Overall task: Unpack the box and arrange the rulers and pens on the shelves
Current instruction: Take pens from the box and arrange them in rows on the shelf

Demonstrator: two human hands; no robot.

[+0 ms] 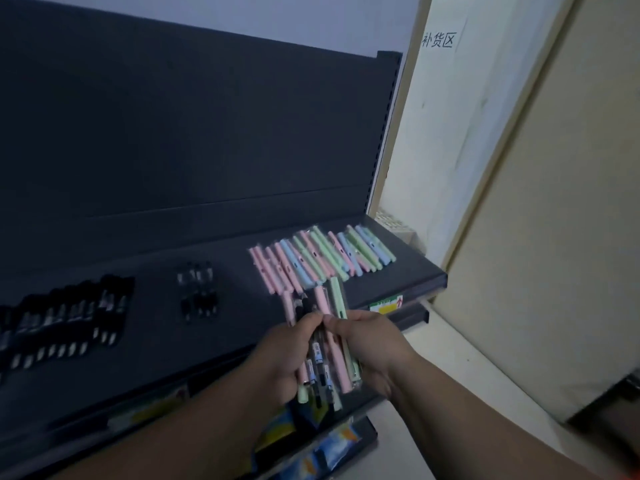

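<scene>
Sorting a mixed bundle of pens (323, 344), the left hand (280, 358) and right hand (367, 344) both gripped it just above the shelf (228, 337) edge. Next, I judged, the pastel ones needed separating to join the row (322, 258) behind.

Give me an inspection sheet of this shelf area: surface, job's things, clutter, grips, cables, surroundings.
Surface: dark shelf, partly filled.
Job's things: pastel pens lie in a row at the right; black pens lie at the left; smaller black group lies between them; bundle of pens, mixed pastel and black, is held in front of the shelf; no rulers seen.
Clutter: nothing seen.
Grips: left hand and right hand both grip the bundle.
Cables: nothing seen.
Surroundings: price label on the shelf edge; blue packets on a lower shelf; pale wall at the right with a printed sign.
</scene>
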